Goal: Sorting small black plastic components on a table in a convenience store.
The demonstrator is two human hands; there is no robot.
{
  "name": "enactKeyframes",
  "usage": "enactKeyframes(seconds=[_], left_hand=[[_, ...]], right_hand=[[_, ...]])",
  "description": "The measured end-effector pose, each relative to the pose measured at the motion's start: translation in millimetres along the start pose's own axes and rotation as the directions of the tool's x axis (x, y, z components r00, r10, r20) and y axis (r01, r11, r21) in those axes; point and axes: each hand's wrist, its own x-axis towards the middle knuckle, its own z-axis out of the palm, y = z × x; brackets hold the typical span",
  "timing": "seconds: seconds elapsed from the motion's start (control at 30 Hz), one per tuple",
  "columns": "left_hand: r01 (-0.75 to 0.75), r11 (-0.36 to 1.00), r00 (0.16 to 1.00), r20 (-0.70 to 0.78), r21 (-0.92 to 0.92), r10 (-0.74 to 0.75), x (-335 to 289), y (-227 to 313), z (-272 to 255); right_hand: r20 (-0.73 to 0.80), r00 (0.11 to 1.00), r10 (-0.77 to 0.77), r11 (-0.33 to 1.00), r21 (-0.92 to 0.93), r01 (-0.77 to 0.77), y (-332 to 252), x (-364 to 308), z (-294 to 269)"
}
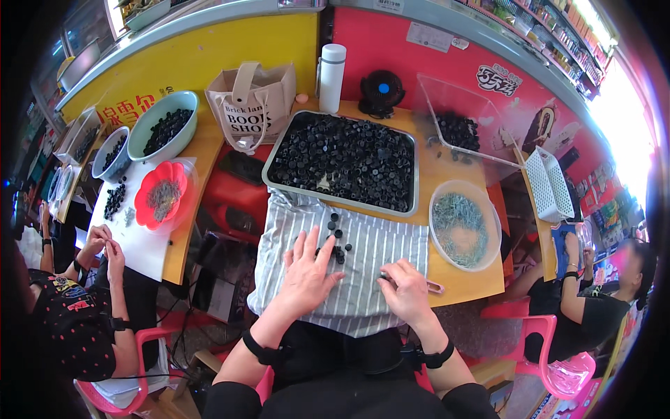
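Observation:
My left hand (308, 270) lies with fingers spread on a grey striped cloth (377, 241) in front of me. By its fingertips sit several small black round caps (339, 250). My right hand (407, 291) rests farther right on the cloth, thumb and fingers pinched together on a small dark piece, seemingly one of the black caps. From under its outer side sticks a pink handle (435, 287); the rest of that tool is hidden. Beyond the cloth stands a metal tray (417, 174) heaped with black caps. A round translucent bowl (496, 234) of thin silvery metal pieces is to the right.
Behind the tray stand a tote bag (241, 98), a white bottle (332, 80) and a black fan (382, 92). A clear bin (481, 105) is at back right. Co-workers sit left (77, 321) and right (593, 307). A red dish (144, 197) and green basin (190, 126) occupy the left table.

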Motion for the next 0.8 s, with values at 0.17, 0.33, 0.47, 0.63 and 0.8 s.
enactKeyframes(seconds=[0.17, 0.33, 0.47, 0.63, 0.8], left_hand=[[-0.015, 0.997, 0.978, -0.208, -0.075, -0.001, 51, -22, -36], [-0.033, 0.997, 0.979, -0.2, 0.065, 0.045, 95, -50, -43], [-0.002, 0.989, 0.996, -0.086, 0.151, 0.015, 99, -57, -22], [-0.082, 0.992, 0.996, -0.019, 0.099, 0.084, 114, -43, -24], [-0.177, 0.982, 0.982, 0.074, 0.069, 0.171, 136, -34, -14]], right_hand=[[-0.069, 0.995, -0.072, 0.997, -0.037, 0.069, 0, 41, -28], [-0.122, 0.981, -0.153, 0.988, -0.018, 0.152, 11, 101, -24], [-0.05, 0.992, -0.114, 0.989, -0.096, 0.109, 30, 155, 0], [0.042, 0.996, -0.08, 0.973, -0.213, 0.087, 41, 182, 39], [-0.007, 0.99, -0.144, 0.949, -0.286, 0.135, 12, 176, 60]])
